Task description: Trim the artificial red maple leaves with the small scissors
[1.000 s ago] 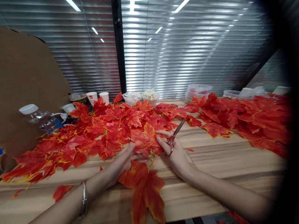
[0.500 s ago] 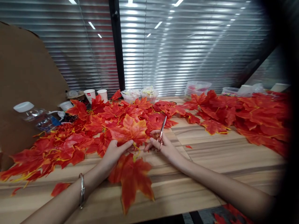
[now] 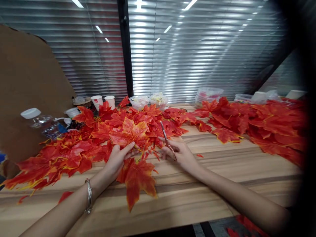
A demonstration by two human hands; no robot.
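Note:
Between thumb and fingers, my left hand pinches a red-orange artificial maple leaf near its stem. Below that hand hangs a second maple leaf, its tip pointing toward me; whether the two are joined is hard to make out. My right hand has its fingers in the handles of a pair of scissors, blades pointing up and away, apart from the held leaf. Small red scraps lie between the two hands. A silvery bracelet circles my left wrist.
Piles of maple leaves lie at left and at right on the wooden table. Along the back stand paper cups and plastic tubs. A clear bottle leans by a brown board. Several leaves lie below the table edge.
My left hand has shifted slightly left and up with the leaf. My right hand has moved a little right, away from it, and the scissors now tilt left.

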